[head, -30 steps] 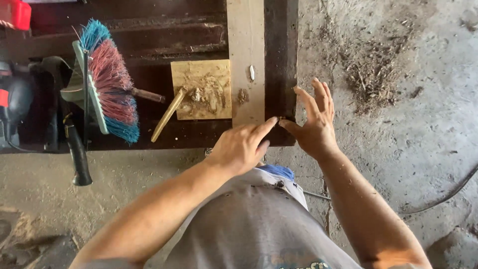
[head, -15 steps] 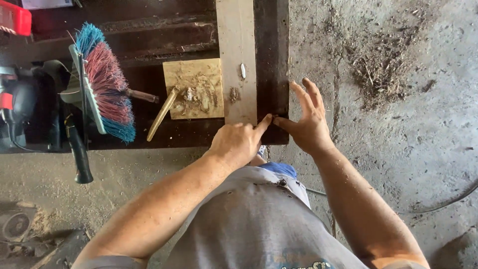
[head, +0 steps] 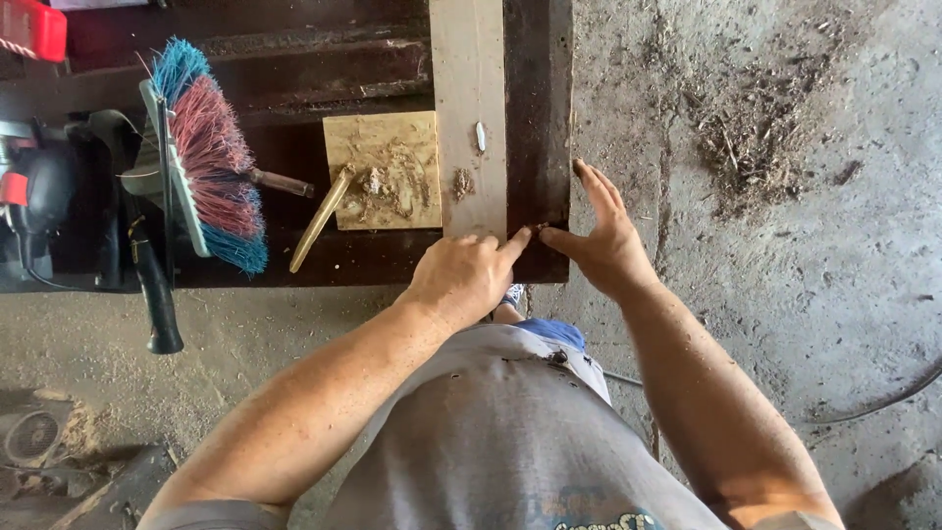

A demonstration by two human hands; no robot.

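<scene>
Both hands just slid in closer: left hand (head: 461,280) loosely curled and right hand (head: 601,240) spread flat, empty, fingertips meeting at the near end of the pale plank (head: 469,98) lying on the dark table (head: 535,118). Looks like lining up.

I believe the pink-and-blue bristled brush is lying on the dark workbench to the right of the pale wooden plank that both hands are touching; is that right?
Not quite: the pink-and-blue bristled brush lies on the dark workbench to the left of the pale wooden plank, not the right. The head view shows this. The left hand and right hand do meet at the plank's near end.
</scene>
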